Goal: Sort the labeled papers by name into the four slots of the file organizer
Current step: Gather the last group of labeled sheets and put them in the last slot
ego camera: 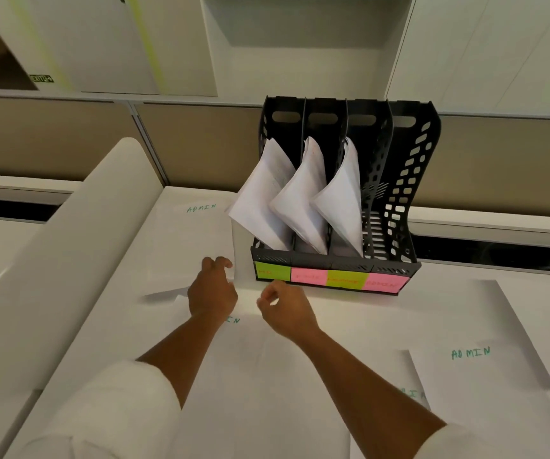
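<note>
A black four-slot file organizer (396, 200) stands on the desk, with green and pink sticky labels along its front. Its three left slots hold white papers (300, 200); the rightmost slot looks empty. Several white sheets marked "ADMIN" lie flat: one at the back left (190, 240), one under my forearms (260, 352), one at the right (475, 369). My left hand (212, 289) pinches the near right corner of the back-left sheet. My right hand (288, 309) hovers beside it, fingers curled, holding nothing that I can see.
A long white paper roll (55, 260) lies along the desk's left side. Beige partition panels and white cabinets (300, 44) rise behind the desk. More white paper covers the desk at the right.
</note>
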A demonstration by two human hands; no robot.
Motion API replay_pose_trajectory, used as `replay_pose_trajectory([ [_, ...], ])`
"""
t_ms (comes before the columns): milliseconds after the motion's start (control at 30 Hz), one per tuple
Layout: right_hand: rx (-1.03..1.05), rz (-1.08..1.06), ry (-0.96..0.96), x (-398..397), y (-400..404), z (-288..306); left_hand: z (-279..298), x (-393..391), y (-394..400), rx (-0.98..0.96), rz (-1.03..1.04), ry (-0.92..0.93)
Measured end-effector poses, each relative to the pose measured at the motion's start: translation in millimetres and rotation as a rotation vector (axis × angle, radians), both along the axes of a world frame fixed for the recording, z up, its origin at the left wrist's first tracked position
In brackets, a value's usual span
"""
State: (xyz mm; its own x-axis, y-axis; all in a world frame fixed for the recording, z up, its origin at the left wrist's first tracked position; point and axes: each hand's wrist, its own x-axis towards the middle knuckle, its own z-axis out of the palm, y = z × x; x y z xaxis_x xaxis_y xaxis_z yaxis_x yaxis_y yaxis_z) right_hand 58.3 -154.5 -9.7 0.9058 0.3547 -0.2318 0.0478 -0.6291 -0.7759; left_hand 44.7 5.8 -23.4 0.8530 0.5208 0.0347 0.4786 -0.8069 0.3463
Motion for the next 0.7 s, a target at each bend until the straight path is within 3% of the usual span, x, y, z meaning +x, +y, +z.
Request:
replay_pose_trajectory([
  [100, -0.018, 0.024, 0.158, -4, 4, -15, -6, 7, 9, 0.048, 0.000, 0.028],
  [267, 0.035, 0.124, 0.265, -10, 5, -25, -12, 17, 14, 0.086, -0.041, 0.052],
  [433, 0.095, -0.016, 0.312, -6, 10, -25, -11, 23, 18, 0.098, -0.046, 0.019],
  [567, 0.338, -0.222, 0.527, 0, 16, -14, -10, 11, 14, -0.033, -0.187, 0.085],
  [700, 0.489, -0.369, 0.655, -3, 17, -8, -12, -8, 3, -0.437, -0.263, 0.206],
])
